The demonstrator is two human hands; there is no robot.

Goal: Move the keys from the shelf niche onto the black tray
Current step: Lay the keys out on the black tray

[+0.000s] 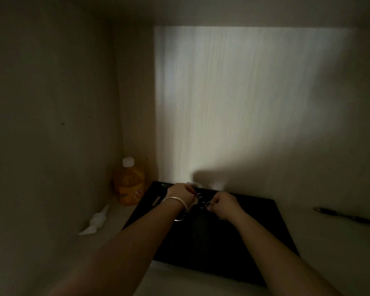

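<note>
While both sets of fingers [209, 207] pinched at the keys [198, 199], the bunch hung between the left hand [181, 194] and right hand [224, 205], just above the far end of the black tray [254, 231]. Best eased straight down and let go together, I judged (loose metal rings skid on a smooth, flat tray). A thin bangle [177, 202] circled the left wrist. Off left stood a rounded orange bottle [129, 184], white-capped; a dark pen [346, 215] lay right on the pale shelf.

Non-task clutter in a dim niche.
Orange bottle [129, 184] in back-left corner; white object [96, 221] by left wall; dark pen [345, 216] far right.
</note>
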